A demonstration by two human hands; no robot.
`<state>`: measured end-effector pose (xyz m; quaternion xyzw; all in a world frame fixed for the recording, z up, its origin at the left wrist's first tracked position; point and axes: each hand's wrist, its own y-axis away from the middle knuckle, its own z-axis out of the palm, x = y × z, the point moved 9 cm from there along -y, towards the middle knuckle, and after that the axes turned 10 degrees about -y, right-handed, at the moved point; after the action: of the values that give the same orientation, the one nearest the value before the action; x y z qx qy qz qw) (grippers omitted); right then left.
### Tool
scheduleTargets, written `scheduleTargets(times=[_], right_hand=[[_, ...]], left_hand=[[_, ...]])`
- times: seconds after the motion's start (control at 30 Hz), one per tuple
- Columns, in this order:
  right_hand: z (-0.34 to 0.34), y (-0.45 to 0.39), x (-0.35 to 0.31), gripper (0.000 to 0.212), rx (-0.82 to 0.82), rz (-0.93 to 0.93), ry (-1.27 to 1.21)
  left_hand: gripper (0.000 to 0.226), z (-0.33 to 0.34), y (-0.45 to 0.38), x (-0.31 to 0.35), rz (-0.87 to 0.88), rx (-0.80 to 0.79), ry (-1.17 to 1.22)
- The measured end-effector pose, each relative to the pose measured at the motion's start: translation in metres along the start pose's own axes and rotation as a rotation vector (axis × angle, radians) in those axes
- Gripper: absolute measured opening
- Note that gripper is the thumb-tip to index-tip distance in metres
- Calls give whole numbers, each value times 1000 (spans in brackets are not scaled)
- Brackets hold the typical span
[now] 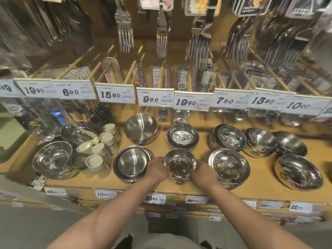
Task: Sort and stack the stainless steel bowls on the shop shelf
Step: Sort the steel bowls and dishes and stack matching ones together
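Two hands held one small bowl (180, 164) at the front of the wooden shelf (197, 141). We saw the left hand (156, 170) pressed on the bowl's side at 9 o'clock and the right hand (202, 172) on its side at 3 o'clock, so both were closed on it. We could not tell if the bowl stood on the shelf or was a little lifted; it seemed to sit on others below it.

At 9 o'clock from this bowl, just beside the left hand, lay a flat wide bowl (132, 163). At 3 o'clock, near the right hand, was a shiny stack (229, 167) close to the front edge (179, 192) of the shelf. At 12 o'clock stood another stack (182, 135), with a strip of bare wood between it and the held bowl. At 11 o'clock was a deep bowl (141, 128).

Far at 3 o'clock a tilted bowl (299, 174) lay near the front edge. Behind it were three more stacks, touching or almost touching one another. At the far 9 o'clock side, white-capped shakers (94, 159) stood crowded.

Above the back row hung price tags (192, 102), low over the rear bowls. The widest open wood was between the front and back rows at the right.
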<state>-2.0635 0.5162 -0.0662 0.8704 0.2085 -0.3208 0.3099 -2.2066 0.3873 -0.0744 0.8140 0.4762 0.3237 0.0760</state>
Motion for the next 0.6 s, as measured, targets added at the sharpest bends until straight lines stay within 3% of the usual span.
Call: scheduleTargets(times=[0.2,0.4,0.53,0.6], right_hand=[[6,-1,5,23,-1,35,-71],[5,2,6,24,6,49,-145],[1,12,2,34,-23,56,-168],[-16,21,0,40,-6,49,-247]], left_hand=[[7,-2,-3,-4,18,25,52],[29,-5,-6,-5,22,55,46],[15,-13,1,0,42,75,-18],[14,-28,12,8,107,170,-58]])
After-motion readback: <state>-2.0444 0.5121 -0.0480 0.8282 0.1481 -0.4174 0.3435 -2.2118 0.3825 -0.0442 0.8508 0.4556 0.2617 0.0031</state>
